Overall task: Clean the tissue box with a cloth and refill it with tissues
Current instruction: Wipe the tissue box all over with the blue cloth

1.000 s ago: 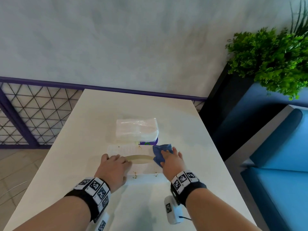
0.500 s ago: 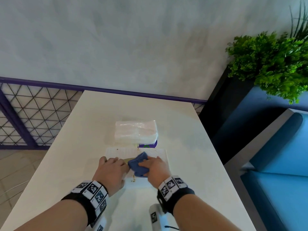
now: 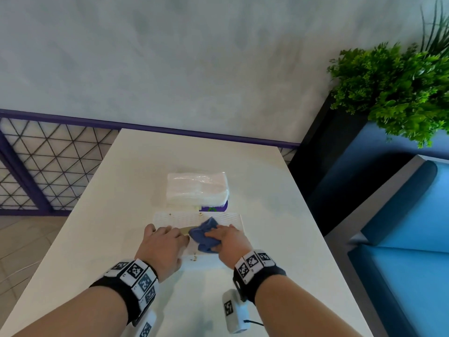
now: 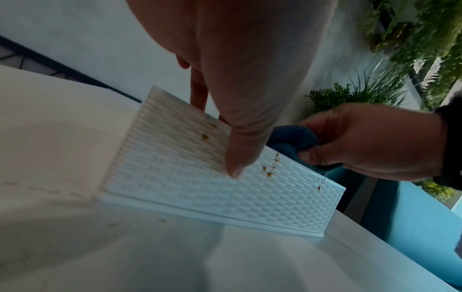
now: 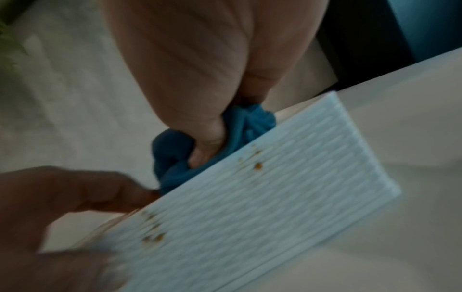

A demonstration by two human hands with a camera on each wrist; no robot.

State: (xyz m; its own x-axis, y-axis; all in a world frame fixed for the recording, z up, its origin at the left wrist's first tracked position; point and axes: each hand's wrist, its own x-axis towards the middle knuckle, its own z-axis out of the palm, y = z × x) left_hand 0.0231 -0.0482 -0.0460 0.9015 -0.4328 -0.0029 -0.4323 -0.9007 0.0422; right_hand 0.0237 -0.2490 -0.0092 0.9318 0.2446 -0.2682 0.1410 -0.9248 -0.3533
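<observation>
A white woven-pattern tissue box (image 3: 230, 218) lies on the white table (image 3: 102, 239), with brown specks (image 4: 268, 173) on its front wall. My left hand (image 3: 165, 239) holds the box's left part, fingers on top and thumb (image 4: 235, 166) down the front wall. On the middle of the box's top my right hand (image 3: 223, 239) grips a bunched blue cloth (image 3: 204, 233), close to the left hand's fingertips. The right wrist view shows the cloth (image 5: 175, 158) squeezed under the thumb against the box's top edge (image 5: 275, 197). A wrapped pack of white tissues (image 3: 196, 188) sits just behind the box.
A purple item (image 3: 213, 209) peeks out under the tissue pack. A grey wall stands behind the table's far edge. To the right are a black planter with a green plant (image 3: 393, 93) and a blue seat (image 3: 413, 263). A mesh railing (image 3: 36, 166) stands at the left.
My right hand has slid the cloth leftward along the box's top, from its right end to the middle beside the left hand. The left hand has stayed on the box.
</observation>
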